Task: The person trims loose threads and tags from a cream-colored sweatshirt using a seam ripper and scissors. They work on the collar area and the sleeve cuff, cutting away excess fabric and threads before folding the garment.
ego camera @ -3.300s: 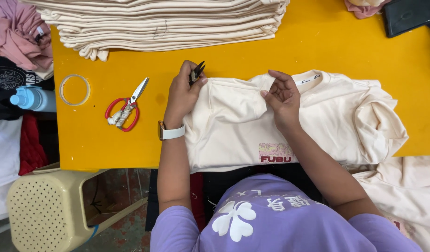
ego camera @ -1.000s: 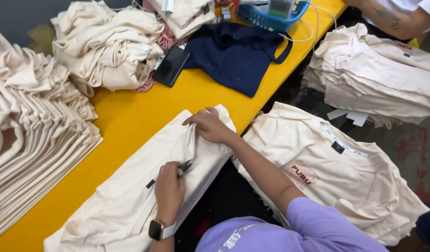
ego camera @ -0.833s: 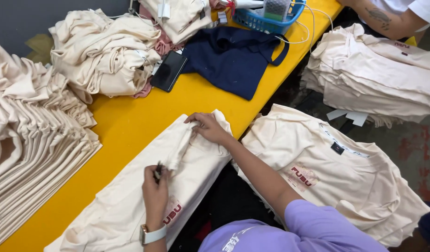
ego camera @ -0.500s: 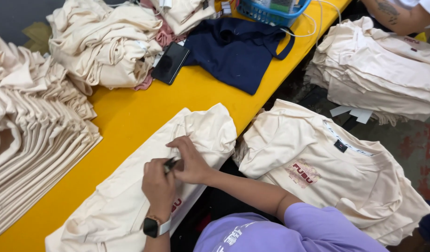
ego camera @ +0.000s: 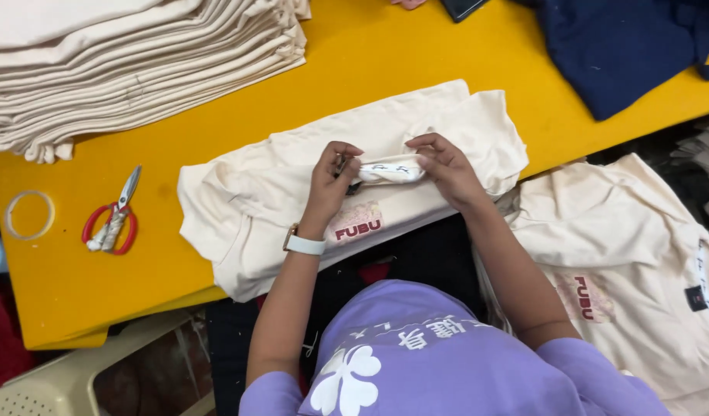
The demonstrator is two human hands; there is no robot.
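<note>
Cream shirt (ego camera: pixel 293 177) lies flat on the yellow bench (ego camera: pixel 385 58), both hands mid-check: left hand (ego camera: pixel 333 176) and right hand (ego camera: pixel 444 166) each pinch an end of its white label (ego camera: pixel 391 171). Big folded stack (ego camera: pixel 139 62) looks done; another shirt (ego camera: pixel 624 254) waits alongside.

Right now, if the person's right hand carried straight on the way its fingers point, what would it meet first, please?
The right hand points leftward along the cream shirt, gripping a small white label. Going on, it would probably meet the left hand first, at the label's other end.
</note>
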